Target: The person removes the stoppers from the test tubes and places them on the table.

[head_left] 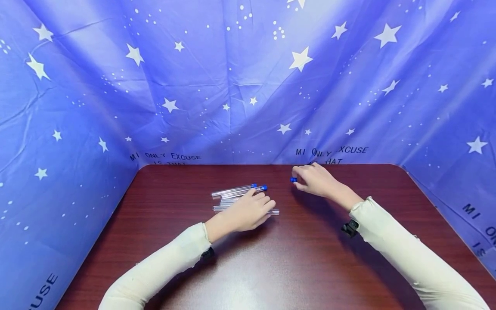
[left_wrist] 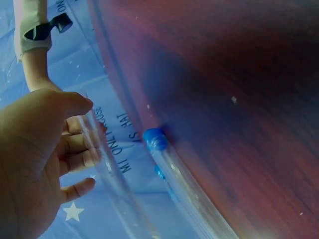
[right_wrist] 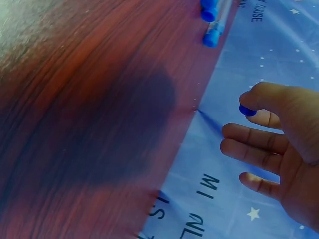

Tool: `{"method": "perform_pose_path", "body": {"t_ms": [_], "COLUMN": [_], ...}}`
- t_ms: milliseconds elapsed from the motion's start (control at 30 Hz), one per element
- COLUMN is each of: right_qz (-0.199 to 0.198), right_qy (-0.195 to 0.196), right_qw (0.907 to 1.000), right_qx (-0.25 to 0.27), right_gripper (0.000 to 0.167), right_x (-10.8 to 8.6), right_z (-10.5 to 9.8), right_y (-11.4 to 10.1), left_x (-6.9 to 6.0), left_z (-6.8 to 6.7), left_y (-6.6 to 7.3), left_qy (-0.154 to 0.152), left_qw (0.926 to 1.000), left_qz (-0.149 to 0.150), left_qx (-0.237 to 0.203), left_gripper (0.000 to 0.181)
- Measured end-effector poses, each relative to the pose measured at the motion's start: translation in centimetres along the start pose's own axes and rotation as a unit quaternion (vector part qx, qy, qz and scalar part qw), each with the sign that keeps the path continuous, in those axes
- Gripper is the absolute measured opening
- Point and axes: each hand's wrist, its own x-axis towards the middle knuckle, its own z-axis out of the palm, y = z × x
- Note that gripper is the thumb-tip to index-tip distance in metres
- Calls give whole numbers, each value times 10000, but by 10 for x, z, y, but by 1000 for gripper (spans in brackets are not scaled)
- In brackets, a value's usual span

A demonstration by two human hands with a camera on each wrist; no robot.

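Bench (head_left: pixel 240 275) nearest us, tube pile (head_left: pixel 232 190) as reference. Left hand (head_left: pixel 249 211) is over the pile's near side; head view hides its fingertips, but left wrist view shows its grip pinching a clear tube (left_wrist: pixel 110 172) by thumb and fingers. Two blue-capped tubes (left_wrist: pixel 189 186) on the pile's far side. Right of the pile, slightly farther: right hand (head_left: pixel 315 178), grip pinching a blue cap (right_wrist: pixel 247 109); right wrist view shows us its other fingers spread. Behind the pile: starry curtain (head_left: pixel 201 64).
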Motion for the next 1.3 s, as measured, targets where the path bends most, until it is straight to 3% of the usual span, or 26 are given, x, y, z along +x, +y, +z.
{"method": "perform_pose_path", "body": {"t_ms": [467, 633, 967, 1300], "right_qz": [-298, -238, -207, -424], "right_qy": [-180, -265, -500, -491], "right_qw": [9993, 9993, 9985, 9979], "right_qx": [-97, -96, -14, 10], "right_gripper": [20, 20, 18, 22], "right_x": [-5, -7, -10, -13], "right_z": [23, 25, 30, 34], "right_y": [8, 10, 15, 17], "left_x": [-4, -4, -4, -7], "left_z": [7, 9, 10, 12], "left_y": [18, 22, 26, 27], "left_qy": [-1069, -1358, -1688, -1647], "left_qw": [9942, 9906, 9851, 9853], "left_qz": [105, 87, 125, 377], "left_qx": [-102, -132, -311, -241], "left_gripper": [28, 28, 30, 32]}}
